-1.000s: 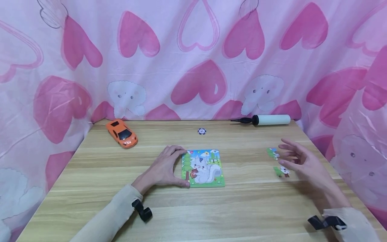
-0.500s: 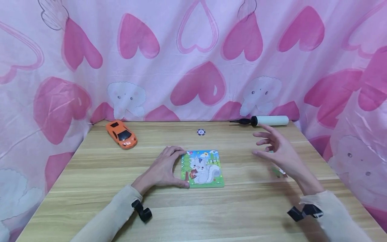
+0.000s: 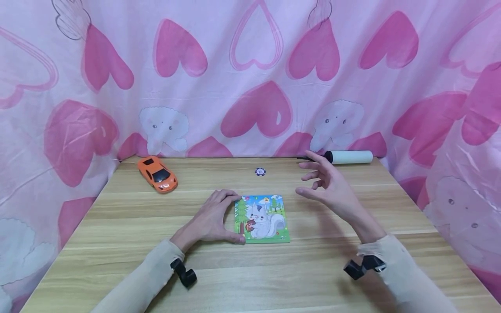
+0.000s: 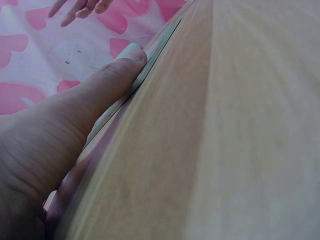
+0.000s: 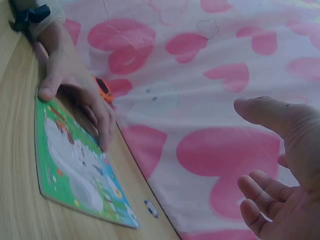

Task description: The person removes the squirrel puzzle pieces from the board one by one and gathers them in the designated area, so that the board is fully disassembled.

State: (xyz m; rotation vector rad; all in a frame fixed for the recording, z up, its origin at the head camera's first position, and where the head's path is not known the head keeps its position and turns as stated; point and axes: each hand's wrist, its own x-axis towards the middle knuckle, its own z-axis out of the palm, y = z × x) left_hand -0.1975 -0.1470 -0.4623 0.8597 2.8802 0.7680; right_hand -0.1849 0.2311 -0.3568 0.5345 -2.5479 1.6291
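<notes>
A square squirrel jigsaw puzzle [image 3: 261,218] lies flat on the wooden table, printed with a grey squirrel, trees and flowers. My left hand [image 3: 213,219] holds it along its left side, the thumb at the near corner and the fingers at the far corner. In the right wrist view, the puzzle [image 5: 75,165] lies between that thumb and fingers. My right hand [image 3: 330,184] hovers over the table to the right of the puzzle, fingers spread and loosely bent, with nothing between them. In the left wrist view, the left thumb [image 4: 115,77] lies along the puzzle's thin edge.
An orange toy car [image 3: 158,174] stands at the back left. A poker chip [image 3: 260,171] lies behind the puzzle. At the back right is a white hand pump [image 3: 350,157] with a black nozzle, its tip partly behind my right fingers. A pink heart-patterned curtain [image 3: 256,108] closes off the back.
My right hand has moved left toward the puzzle from above two small picture pieces at the right, which no longer show. My left hand has stayed on the puzzle.
</notes>
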